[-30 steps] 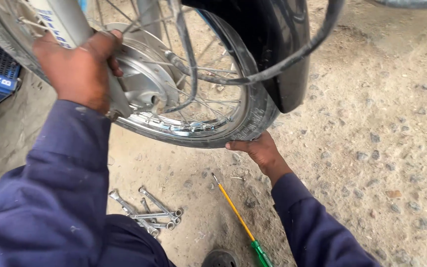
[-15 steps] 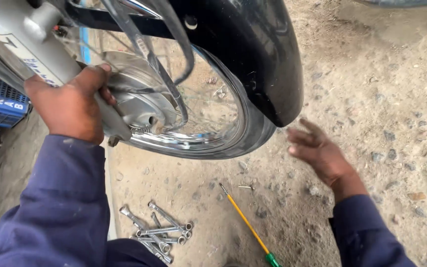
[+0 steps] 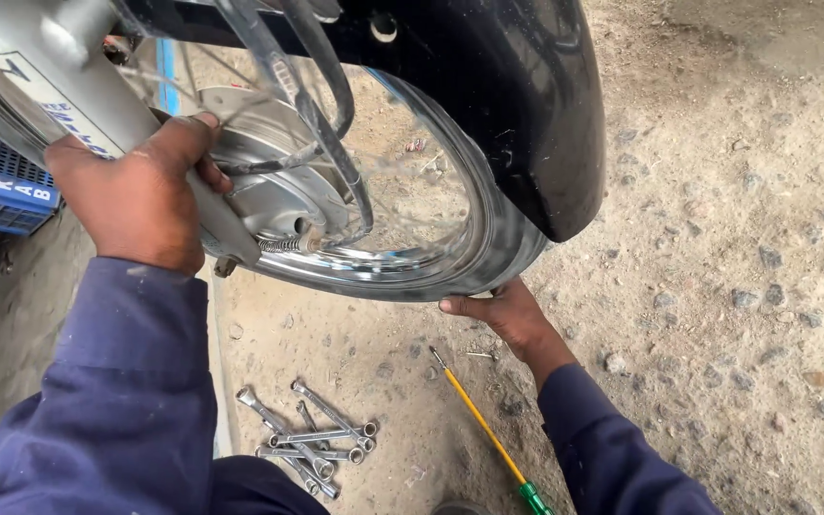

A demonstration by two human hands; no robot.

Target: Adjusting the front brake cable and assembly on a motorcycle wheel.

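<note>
A: Where is the wheel [image 3: 450,257]?
B: Raised off the gravel ground [image 3: 736,286], under the black mudguard [image 3: 526,105], spokes blurred.
A: The 2 hands?
B: Left hand [image 3: 140,195] wraps closed around the silver fork leg [image 3: 59,91] beside the hub [image 3: 274,186]. Right hand [image 3: 503,315] lies open, palm up against the tyre's underside.
A: Nearby?
B: Wrenches [image 3: 312,439] and a yellow screwdriver [image 3: 488,429] lie below.

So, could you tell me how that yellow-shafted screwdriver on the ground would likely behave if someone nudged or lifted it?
The screwdriver looks long, thin and straight, so probably stiff and light. Its round shaft might roll, though the gritty ground would likely stop it soon. The green handle end probably carries most weight.
</note>
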